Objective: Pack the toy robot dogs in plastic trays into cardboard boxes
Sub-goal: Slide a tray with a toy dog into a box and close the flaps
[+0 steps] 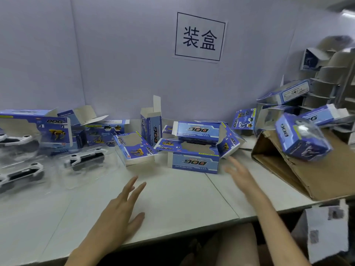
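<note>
My left hand [123, 206] hovers over the white table with straight, spread fingers and holds nothing. My right hand [239, 174] is open too, fingers stretched toward the blue boxes. A packed blue box [301, 138] with a toy visible in its window is blurred above the brown carton [299, 169] at the right, apart from my hand. Several empty blue "DOG" boxes [194, 163] lie jumbled at the back middle. White-and-black toy robot dogs in clear plastic trays [86, 159] lie at the left.
A white partition with a paper sign [199, 36] stands behind the table. More blue boxes [34, 129] lie at the far left, and folded grey cardboard stacks [326, 81] fill the right. The table's front edge [172, 235] runs just before my arms.
</note>
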{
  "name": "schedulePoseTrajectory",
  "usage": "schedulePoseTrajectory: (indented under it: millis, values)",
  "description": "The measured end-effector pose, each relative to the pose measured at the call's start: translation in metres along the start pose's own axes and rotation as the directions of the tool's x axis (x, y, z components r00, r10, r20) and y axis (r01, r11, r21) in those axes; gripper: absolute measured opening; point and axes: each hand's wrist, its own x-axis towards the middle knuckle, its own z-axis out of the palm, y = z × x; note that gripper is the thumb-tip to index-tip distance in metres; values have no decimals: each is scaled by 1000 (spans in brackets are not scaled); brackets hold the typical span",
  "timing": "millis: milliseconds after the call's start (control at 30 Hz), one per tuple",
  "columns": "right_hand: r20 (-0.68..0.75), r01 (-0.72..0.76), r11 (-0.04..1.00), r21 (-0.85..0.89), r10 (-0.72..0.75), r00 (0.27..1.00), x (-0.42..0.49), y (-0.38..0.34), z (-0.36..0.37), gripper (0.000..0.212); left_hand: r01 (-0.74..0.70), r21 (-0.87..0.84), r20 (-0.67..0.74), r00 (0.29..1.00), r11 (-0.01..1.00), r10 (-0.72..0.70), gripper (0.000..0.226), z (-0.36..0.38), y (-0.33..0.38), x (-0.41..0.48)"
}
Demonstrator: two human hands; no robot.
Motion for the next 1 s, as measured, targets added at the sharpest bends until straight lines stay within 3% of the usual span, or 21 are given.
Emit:
schedulePoseTrajectory:
  millis: [133,233,333,433,567,667,767,900,1000]
  values:
    - [-36,-82,989,-127,78,996,-9,26,39,44,64,59,91,993,996,-69,59,-1,2,1]
    - [-97,11,972,-236,-34,995,1,21,58,62,82,77,138,986,994,-92,51,-1,3,1]
    - [-137,103,876,-471,-188,972,23,10,71,83,97,76,157,982,992,-108,45,-2,3,-1]
    - [-105,89,813,-576,-181,978,51,9,73,91,107,71,147,982,992,-116,41,-2,3,-1]
    - [-121,18,837,-546,-100,988,74,22,65,76,99,49,147,984,994,-105,39,-1,1,-1]
    - [-151,46,859,-510,-142,978,71,27,55,63,93,50,144,985,994,-100,37,-1,0,-1]
    - [-184,28,814,-581,-164,969,59,15,47,53,100,50,139,985,994,-106,36,-2,2,-1]
    - [-242,-5,765,-644,-198,950,43,-31,35,62,118,45,120,985,992,-122,36,-4,4,-1]
    - [-313,52,848,-528,-252,916,28,-67,16,56,134,58,125,982,989,-141,38,-5,5,-3]
